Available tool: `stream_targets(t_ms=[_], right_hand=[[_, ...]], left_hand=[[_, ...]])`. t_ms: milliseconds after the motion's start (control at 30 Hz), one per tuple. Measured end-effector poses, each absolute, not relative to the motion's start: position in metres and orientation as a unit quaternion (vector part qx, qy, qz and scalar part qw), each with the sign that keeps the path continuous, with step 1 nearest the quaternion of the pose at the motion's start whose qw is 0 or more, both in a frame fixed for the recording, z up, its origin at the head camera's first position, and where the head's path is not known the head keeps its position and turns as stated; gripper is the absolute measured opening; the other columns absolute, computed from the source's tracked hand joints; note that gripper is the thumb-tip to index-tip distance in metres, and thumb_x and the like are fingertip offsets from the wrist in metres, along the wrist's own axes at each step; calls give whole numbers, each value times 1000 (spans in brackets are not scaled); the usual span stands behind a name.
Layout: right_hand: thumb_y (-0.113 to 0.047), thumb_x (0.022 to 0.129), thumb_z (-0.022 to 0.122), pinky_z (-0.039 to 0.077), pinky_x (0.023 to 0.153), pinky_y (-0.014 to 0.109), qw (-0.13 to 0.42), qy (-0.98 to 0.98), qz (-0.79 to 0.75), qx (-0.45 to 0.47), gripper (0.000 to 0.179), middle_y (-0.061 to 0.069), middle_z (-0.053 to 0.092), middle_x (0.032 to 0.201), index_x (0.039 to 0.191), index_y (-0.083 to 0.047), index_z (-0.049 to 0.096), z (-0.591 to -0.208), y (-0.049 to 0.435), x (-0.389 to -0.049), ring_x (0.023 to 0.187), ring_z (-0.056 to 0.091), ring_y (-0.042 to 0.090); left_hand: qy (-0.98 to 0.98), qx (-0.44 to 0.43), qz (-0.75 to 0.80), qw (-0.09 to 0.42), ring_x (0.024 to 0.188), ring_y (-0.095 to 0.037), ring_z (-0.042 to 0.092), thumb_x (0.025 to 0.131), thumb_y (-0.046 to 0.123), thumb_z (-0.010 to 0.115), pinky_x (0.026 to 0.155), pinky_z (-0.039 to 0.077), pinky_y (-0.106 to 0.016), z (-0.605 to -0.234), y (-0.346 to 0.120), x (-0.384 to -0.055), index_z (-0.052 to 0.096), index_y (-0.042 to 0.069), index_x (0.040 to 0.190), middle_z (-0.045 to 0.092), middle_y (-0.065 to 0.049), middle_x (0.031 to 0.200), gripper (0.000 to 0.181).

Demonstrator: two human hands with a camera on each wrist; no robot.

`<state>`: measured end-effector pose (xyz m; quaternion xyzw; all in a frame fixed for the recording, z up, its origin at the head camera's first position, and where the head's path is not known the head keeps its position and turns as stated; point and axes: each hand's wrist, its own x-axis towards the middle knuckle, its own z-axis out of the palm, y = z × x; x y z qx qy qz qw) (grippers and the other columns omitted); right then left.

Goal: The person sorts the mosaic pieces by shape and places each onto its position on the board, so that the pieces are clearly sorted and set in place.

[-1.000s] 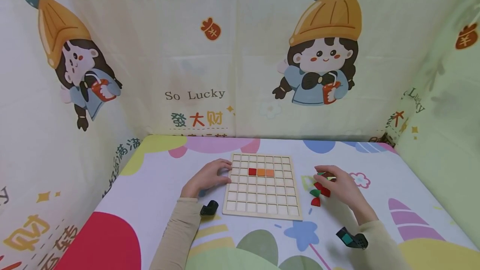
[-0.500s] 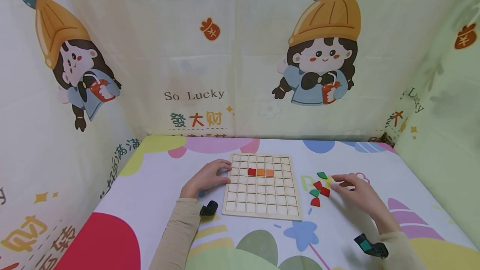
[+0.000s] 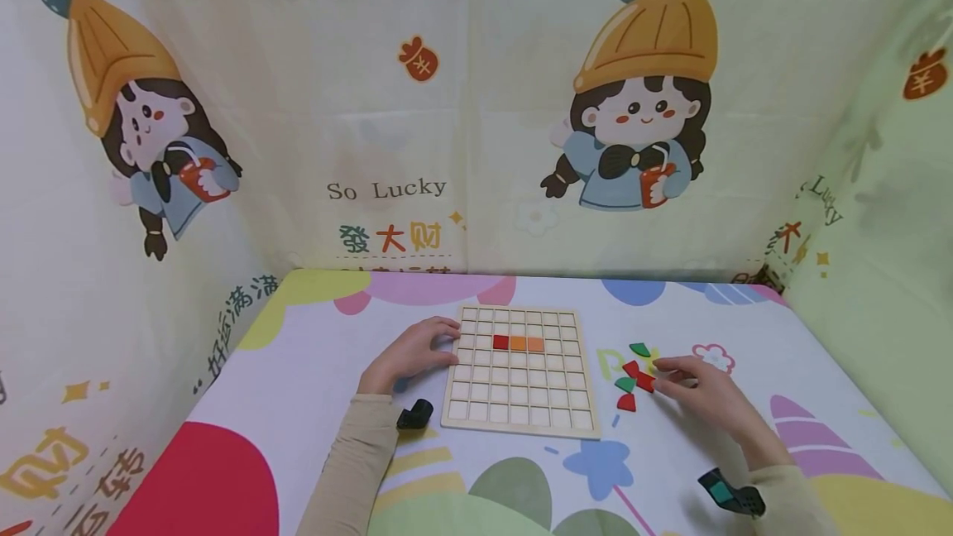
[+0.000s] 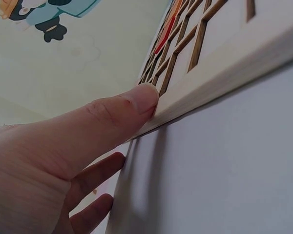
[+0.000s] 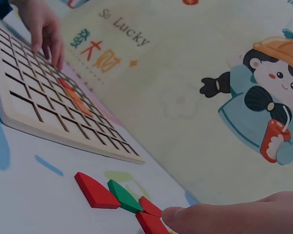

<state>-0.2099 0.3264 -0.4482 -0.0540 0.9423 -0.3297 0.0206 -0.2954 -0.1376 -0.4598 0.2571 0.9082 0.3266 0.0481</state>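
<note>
- Twelve o'clock means toward the back wall (image 3: 491, 139) in the head view.
- The board (image 3: 514, 393) lies flat on the table (image 3: 320, 387). Three squares (image 3: 518, 343), red, orange and light orange, sit in a row just to 12 o'clock of its middle.
- The left hand (image 3: 409, 356) is at 9 o'clock of the board. Its thumb rests on the rim, and its fingers are not wrapped round anything.
- The right hand (image 3: 701, 394) is at 3 o'clock of the loose bits (image 3: 625, 385). Finger and thumb are apart, and I see nothing held.
- The loose bits, red and green, are at 3 o'clock of the board. The red block (image 3: 645, 382) is next to the thumb; I can't tell if they touch.
- To take the red block well, I'd pinch two sides and lift straight up, so its neighbors don't slide. The left hand should keep the board steady.
- The board's raised rim could catch a low bit, so go over it.
- A strip of bare table at 9 o'clock of the bits gives free room.
- Mind the left wrist cam (image 3: 415, 413), close to the board's 8 o'clock corner.
</note>
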Motion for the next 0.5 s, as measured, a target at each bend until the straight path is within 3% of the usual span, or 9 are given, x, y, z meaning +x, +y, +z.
stream_targets(t_ms=[233,500], right_hand=[[-31,85,76,51,67,29,3,947,-317,-58,47,10,65,106,122,-3,66,-454,317,-213,89,56,22],[-13,82,78,52,78,41,-30,951,-295,-94,37,10,66,106,116,-2,69,-456,310,-211,91,57,23]], left_hand=[[906,260,330,48,131,-26,47,85,20,78,111,37,-42,-459,-138,-295,67,3,120,57,-6,135,41],[906,258,333,49,131,-26,47,85,20,78,111,37,-42,-459,-138,-295,67,3,120,56,-6,135,41]])
